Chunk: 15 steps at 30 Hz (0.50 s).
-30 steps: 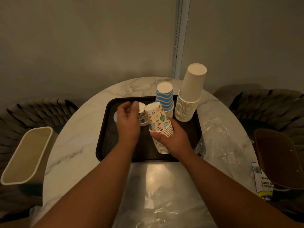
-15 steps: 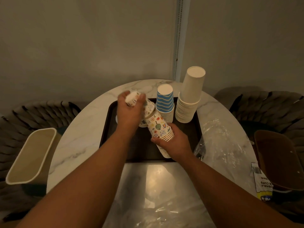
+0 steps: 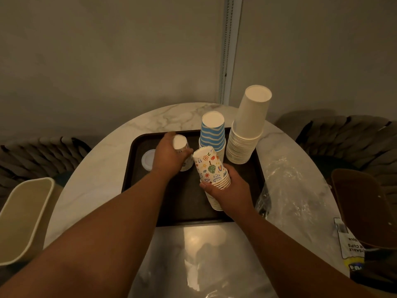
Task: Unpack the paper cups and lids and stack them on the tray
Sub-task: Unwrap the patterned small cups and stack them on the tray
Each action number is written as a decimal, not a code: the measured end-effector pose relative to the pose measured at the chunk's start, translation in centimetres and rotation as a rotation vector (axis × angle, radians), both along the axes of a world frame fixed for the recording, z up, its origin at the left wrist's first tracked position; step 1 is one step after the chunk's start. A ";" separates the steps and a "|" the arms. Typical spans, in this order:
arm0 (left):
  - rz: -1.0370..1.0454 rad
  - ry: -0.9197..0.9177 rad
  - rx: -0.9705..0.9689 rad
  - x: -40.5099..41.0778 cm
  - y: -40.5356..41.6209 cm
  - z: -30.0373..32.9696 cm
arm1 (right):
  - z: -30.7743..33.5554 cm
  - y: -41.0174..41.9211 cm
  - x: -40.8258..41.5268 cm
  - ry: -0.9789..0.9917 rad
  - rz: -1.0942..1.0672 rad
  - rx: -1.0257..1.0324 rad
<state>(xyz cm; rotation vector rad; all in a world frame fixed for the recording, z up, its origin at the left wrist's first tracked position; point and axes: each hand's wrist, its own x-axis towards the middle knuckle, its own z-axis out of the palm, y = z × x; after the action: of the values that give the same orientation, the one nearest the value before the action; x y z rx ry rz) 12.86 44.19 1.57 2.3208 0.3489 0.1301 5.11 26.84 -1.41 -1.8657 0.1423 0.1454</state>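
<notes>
A dark tray [image 3: 137,168] lies on the marble table. My right hand [image 3: 227,190] grips a stack of patterned cups [image 3: 209,168], upside down and tilted, over the tray's front half. My left hand [image 3: 167,155] holds a small patterned cup [image 3: 180,144] upside down over a short stack of the same cups, mostly hidden behind the hand. A blue striped cup stack [image 3: 212,134] and a taller plain white cup stack [image 3: 247,130] stand upside down at the tray's back right. A white lid [image 3: 148,160] lies on the tray's left side.
Crumpled clear plastic wrap [image 3: 290,186] lies on the table right of the tray, with more in front near me. A cream bin [image 3: 23,218] sits at the left, a brown bin [image 3: 365,207] at the right. Chairs flank the table.
My left hand lifted a single cup up, then brought it back down toward the small stack on the tray. My right hand's stack stayed in place, tilting a little.
</notes>
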 end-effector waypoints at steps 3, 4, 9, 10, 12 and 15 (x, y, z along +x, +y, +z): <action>0.005 0.022 0.006 0.2 0.0 -1.1 | -0.2 -0.3 0.1 0.011 -0.001 0.025; 0.007 0.035 0.001 0.3 0.0 -1.3 | -0.2 -0.4 0.1 0.018 0.001 0.034; 0.085 -0.011 -0.028 0.1 0.0 -0.4 | 0.2 -0.8 0.1 0.051 0.028 0.081; 0.160 -0.079 -0.090 -0.3 -0.4 0.6 | 0.4 -0.9 0.1 0.062 0.038 0.097; 0.294 -0.223 -0.251 -1.1 -1.4 2.7 | 1.0 -1.0 0.2 0.088 0.068 0.144; 0.256 -0.274 -0.561 -3.5 -3.4 5.5 | 2.0 -1.0 0.1 0.134 0.129 0.247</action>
<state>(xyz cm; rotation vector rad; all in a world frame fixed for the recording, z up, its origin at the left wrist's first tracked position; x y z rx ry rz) 9.36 40.76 7.05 1.6739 0.4728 0.4156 5.22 25.84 0.56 -1.6185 0.0916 0.3616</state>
